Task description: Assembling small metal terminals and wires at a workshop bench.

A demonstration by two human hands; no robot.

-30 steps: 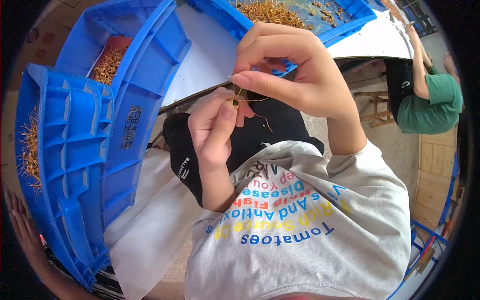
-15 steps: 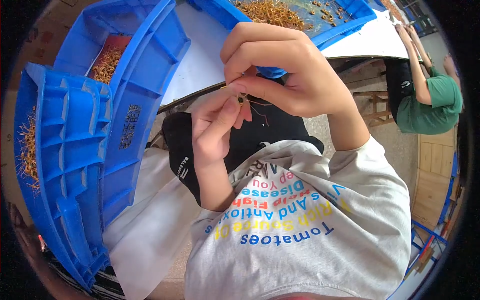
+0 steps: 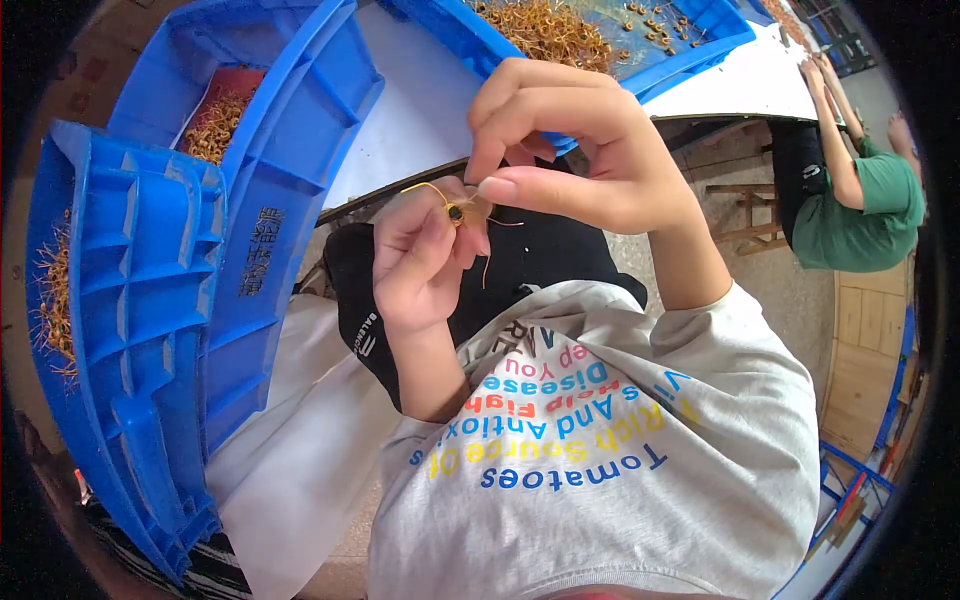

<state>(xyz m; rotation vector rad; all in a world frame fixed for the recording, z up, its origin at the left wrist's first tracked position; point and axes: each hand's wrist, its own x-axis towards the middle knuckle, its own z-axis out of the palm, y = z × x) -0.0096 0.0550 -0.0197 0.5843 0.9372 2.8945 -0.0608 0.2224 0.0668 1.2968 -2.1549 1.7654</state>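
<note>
My left hand [image 3: 415,265] pinches a small wire-wound ring coil [image 3: 456,213] with a dark centre between thumb and fingers. A yellow wire [image 3: 425,186] arcs out from the coil to the left, and thin reddish wires [image 3: 487,268] hang from it to the right and below. Just above and to the right, my right hand [image 3: 590,160] has thumb and forefinger tips almost together, beside the coil. Whatever is between those tips is too fine to make out. Both hands are over the black cloth [image 3: 560,250] on my lap.
A blue tray [image 3: 690,65] on the white table [image 3: 400,110] ahead holds a heap of similar coils [image 3: 550,35] and several loose ones. Blue bins [image 3: 270,230] with more coils stand at the left. A person in a green shirt [image 3: 860,215] sits at the far right.
My right hand has moved slightly right and down, drawing away from the left. My left hand has shifted a little left, and the coil and its yellow wire show more plainly.
</note>
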